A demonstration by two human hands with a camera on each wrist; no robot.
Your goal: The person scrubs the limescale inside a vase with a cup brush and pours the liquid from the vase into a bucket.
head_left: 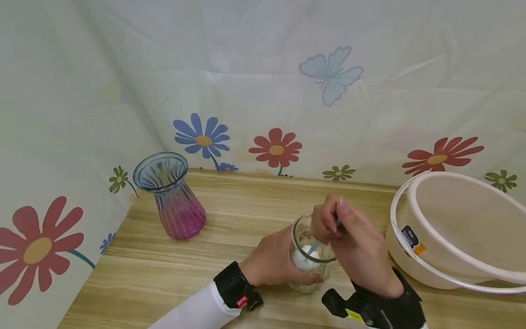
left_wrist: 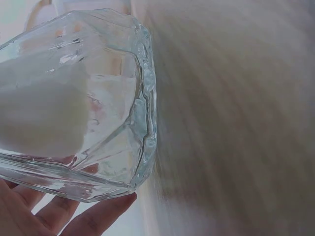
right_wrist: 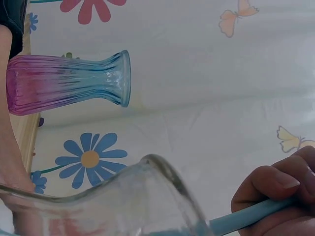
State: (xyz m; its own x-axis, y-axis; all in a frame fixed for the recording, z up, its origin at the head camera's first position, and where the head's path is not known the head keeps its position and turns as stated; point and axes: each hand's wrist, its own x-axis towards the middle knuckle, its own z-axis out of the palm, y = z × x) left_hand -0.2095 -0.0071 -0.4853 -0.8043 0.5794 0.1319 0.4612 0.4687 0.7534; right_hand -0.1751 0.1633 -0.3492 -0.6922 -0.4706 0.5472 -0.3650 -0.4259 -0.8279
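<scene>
A clear glass vase [head_left: 305,287] stands on the table, with a faceted base seen close in the left wrist view. My left hand [head_left: 271,258] grips its side, fingers behind and thumb in front. Over the rim, my right hand [head_left: 357,244] holds the blue handle [right_wrist: 251,216] of a brush in curled fingers. The brush's rounded white head [head_left: 303,259] is down inside the vase; in the left wrist view it is a blurred pale shape. Part of the handle is hidden by the right hand.
A ribbed blue-to-pink glass vase [head_left: 181,205] stands upright at the back left of the wooden table [head_left: 230,201]. At the right is a cream bucket [head_left: 411,201] with its handle lowered. Flower-printed sheeting [head_left: 246,91] hangs behind and at the left.
</scene>
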